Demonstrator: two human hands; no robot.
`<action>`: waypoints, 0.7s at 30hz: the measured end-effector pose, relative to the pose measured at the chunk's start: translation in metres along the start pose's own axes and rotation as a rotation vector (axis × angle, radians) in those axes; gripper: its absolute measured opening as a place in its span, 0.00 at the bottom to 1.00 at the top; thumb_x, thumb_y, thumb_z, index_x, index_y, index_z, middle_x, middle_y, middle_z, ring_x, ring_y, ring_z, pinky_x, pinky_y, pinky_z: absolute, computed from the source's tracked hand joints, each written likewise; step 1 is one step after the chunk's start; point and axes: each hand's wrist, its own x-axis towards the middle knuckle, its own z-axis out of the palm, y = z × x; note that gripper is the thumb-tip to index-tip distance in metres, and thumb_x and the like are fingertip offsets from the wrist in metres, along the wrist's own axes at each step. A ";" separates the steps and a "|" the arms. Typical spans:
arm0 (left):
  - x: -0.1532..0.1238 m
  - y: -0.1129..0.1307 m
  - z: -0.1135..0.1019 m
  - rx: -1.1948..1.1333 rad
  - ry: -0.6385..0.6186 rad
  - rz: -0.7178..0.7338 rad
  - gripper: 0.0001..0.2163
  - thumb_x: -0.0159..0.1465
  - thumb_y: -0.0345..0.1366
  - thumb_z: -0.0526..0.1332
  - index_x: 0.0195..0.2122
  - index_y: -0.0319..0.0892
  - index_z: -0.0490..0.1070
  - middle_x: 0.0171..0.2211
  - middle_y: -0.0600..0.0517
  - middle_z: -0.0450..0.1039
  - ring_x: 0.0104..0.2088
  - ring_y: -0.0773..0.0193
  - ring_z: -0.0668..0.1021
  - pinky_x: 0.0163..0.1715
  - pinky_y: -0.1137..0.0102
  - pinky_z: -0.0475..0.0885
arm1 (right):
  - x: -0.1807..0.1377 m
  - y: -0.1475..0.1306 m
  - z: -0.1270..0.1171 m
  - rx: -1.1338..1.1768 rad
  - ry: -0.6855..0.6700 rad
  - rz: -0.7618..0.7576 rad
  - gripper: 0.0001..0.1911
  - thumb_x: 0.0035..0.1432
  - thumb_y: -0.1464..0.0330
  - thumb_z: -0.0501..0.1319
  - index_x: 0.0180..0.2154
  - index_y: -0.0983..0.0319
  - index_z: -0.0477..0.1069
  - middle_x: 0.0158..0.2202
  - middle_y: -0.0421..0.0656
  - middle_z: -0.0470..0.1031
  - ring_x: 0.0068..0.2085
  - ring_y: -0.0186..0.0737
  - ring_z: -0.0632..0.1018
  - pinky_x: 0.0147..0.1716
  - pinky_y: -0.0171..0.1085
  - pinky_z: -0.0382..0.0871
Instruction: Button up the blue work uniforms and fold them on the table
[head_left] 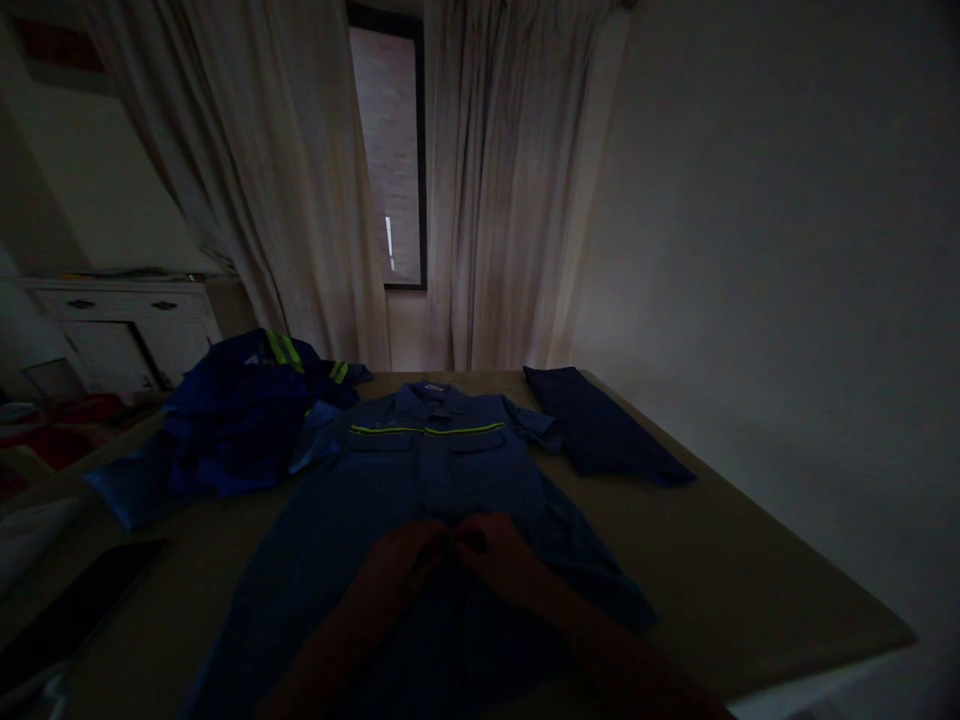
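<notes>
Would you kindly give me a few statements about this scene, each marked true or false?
1. The left hand and right hand are close together over the blue collared garment. True.
2. The chest stripe on that garment is red. False: the chest stripe is yellow-green.
3. A folded dark-blue garment lies to its right. True.
4. The curtains hide the window completely. False: part of the window shows between the curtains.

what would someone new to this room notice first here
Probably the bright window between the curtains, at the top of an otherwise dim view. Next, the yellow-green stripe across the chest of the blue shirt spread on the table. Below it, the left hand and right hand come close together at the shirt's front.
</notes>
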 end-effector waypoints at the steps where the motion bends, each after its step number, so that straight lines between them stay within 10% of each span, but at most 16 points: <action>1: 0.000 0.002 -0.002 0.007 -0.016 -0.012 0.15 0.66 0.33 0.58 0.53 0.49 0.74 0.49 0.52 0.80 0.49 0.60 0.79 0.51 0.66 0.71 | 0.000 0.000 0.000 -0.022 -0.007 -0.009 0.10 0.62 0.67 0.61 0.40 0.62 0.81 0.33 0.41 0.82 0.32 0.36 0.78 0.28 0.32 0.61; 11: 0.000 0.012 -0.006 0.191 -0.049 -0.063 0.09 0.70 0.40 0.56 0.37 0.47 0.74 0.38 0.52 0.79 0.41 0.58 0.79 0.41 0.67 0.67 | -0.002 -0.009 -0.001 -0.063 -0.031 -0.014 0.10 0.61 0.65 0.64 0.40 0.60 0.82 0.36 0.43 0.83 0.35 0.40 0.80 0.34 0.34 0.66; 21: -0.003 0.016 -0.008 -0.108 -0.016 -0.063 0.06 0.63 0.32 0.59 0.41 0.46 0.68 0.36 0.53 0.77 0.36 0.61 0.78 0.36 0.69 0.67 | -0.001 -0.004 0.002 -0.132 0.011 0.004 0.09 0.60 0.70 0.62 0.40 0.62 0.79 0.35 0.43 0.82 0.35 0.38 0.80 0.31 0.32 0.64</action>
